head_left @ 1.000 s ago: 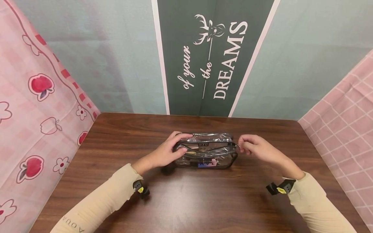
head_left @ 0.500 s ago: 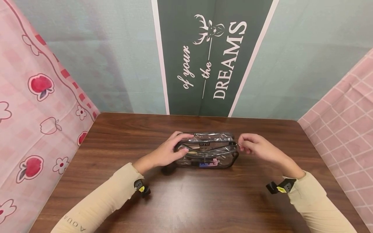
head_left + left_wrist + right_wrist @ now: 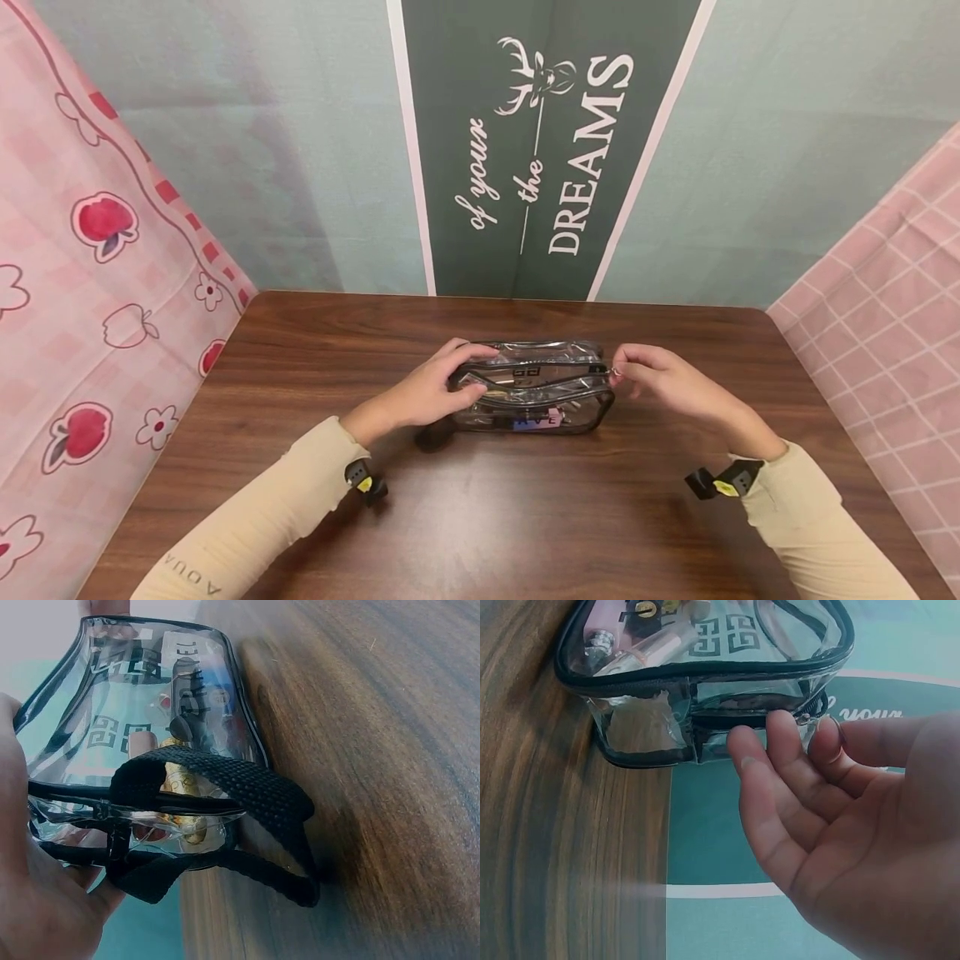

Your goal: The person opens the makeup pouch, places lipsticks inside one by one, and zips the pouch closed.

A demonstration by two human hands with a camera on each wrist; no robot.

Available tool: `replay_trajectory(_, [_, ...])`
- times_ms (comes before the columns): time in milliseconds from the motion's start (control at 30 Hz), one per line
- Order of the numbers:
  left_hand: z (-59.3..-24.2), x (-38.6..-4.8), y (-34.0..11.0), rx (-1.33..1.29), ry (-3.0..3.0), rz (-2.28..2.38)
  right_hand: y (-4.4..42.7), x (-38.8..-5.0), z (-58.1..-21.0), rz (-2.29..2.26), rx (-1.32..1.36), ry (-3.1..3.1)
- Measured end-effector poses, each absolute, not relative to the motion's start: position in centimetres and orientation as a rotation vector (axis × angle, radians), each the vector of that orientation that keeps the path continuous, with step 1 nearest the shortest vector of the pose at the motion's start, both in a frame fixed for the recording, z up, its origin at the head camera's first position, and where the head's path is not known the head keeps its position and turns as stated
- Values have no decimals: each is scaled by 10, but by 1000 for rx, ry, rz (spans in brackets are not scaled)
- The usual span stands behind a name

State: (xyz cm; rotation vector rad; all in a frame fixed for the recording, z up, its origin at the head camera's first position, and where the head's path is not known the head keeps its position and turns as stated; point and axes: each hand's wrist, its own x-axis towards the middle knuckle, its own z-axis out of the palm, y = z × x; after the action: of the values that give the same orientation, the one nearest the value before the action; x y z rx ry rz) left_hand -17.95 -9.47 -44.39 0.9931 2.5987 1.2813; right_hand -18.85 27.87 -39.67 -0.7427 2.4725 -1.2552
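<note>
In the head view, a clear plastic zip pouch (image 3: 573, 410) with black piping lies on the wooden table, its top zipper gaping along much of its length. My left hand (image 3: 427, 392) grips the pouch's left end, thumb on the near side and fingers over the far side. At the right end my right hand (image 3: 667, 379) pinches the small metal zipper pull (image 3: 804, 718) between thumb and index finger, the other fingers loosely bent. Through the plastic show a gold tube (image 3: 180, 784), a pink bottle (image 3: 606, 622) and other small items. A black strap loop (image 3: 259, 795) sticks out at the left end.
The brown table (image 3: 480, 517) reaches back to a green cloth backdrop (image 3: 487, 267) with white lettering. Pink patterned cloths hang on the left (image 3: 112, 333) and right (image 3: 885, 292). Each wrist wears a black camera on a band.
The pouch has shifted very slightly to the right, and its near face looks a little different. Both hands keep their hold and nearly the same places.
</note>
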Motion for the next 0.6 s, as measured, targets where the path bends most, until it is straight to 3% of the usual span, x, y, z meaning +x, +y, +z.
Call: replay_trajectory(600, [-442, -180, -94, 976, 2624, 1243, 276, -187, -386, -1169, -774, 2466])
